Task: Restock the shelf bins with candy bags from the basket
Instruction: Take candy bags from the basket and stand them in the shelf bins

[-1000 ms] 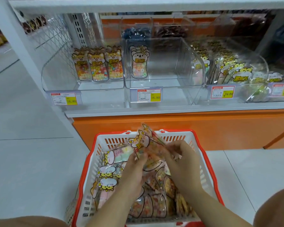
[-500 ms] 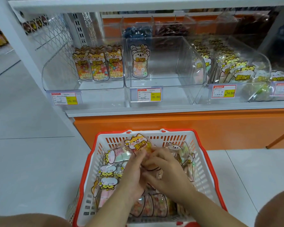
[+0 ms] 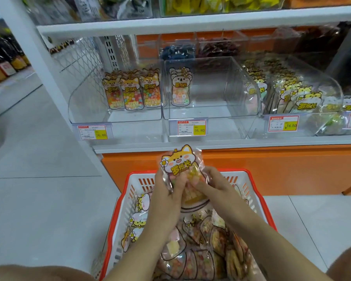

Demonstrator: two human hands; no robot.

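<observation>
Both hands have lifted a fox-print candy bag [image 3: 180, 169] clear of the pile since half a second ago; it now stands upright above the basket [image 3: 265, 209] rim. My left hand [image 3: 166, 201] and right hand [image 3: 217, 189] each have their grip clamped on the bag's lower sides. To do this well, I judge I should keep the face forward and carry it to the left bin [image 3: 85, 106], standing it beside the matching bags [image 3: 131, 91] there.
</observation>
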